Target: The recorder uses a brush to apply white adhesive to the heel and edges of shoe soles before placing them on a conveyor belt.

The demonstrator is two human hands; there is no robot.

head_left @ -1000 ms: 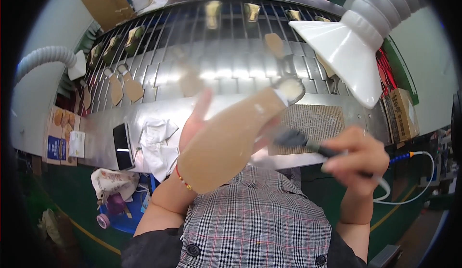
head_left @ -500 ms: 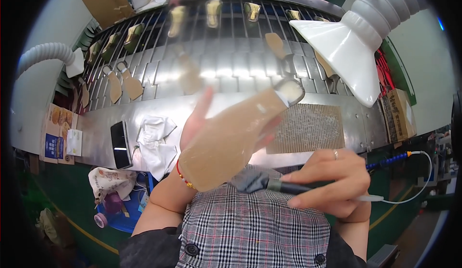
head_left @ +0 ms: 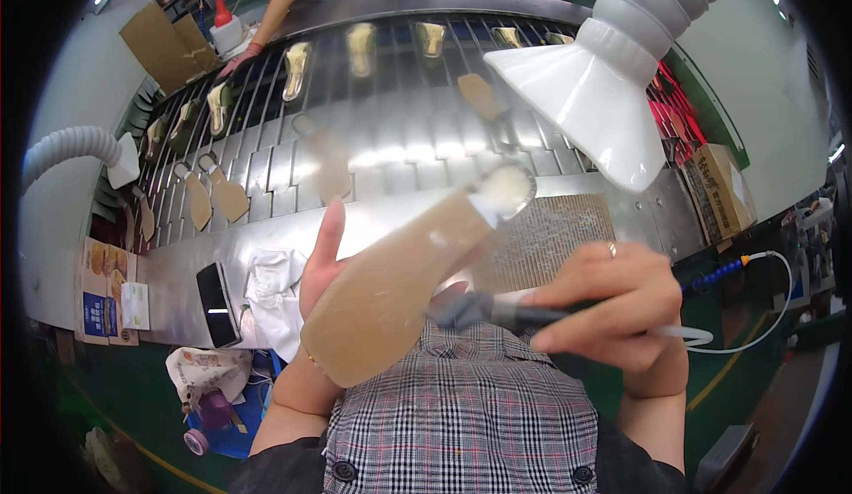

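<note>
My left hand (head_left: 321, 263) holds a tan shoe sole (head_left: 382, 290) tilted over my apron. Its thumb stands up beside the sole's edge and the other fingers are mostly hidden underneath. The sole's heel end, pale inside a dark rim, points up and to the right. In my right hand (head_left: 617, 312) is a dark-handled brush (head_left: 524, 313) with a thin pale tube (head_left: 710, 349) trailing from its back end. The brush's grey head (head_left: 457, 311) is close to the sole's right edge; whether they touch I cannot tell.
Soles (head_left: 229, 197) and shoe parts (head_left: 297, 72) lie on a slatted conveyor (head_left: 390, 130). A corrugated mat (head_left: 555, 241), a white cloth (head_left: 273, 281) and a phone (head_left: 217, 303) rest on the metal ledge. A white duct hood (head_left: 586, 94) hangs at right. Another person's hand (head_left: 241, 59) reaches in far left.
The sole has swung lower and to the left, and the brush is slightly higher. My view has shifted a little right. The other person's hand has moved left and down onto the conveyor's edge.
</note>
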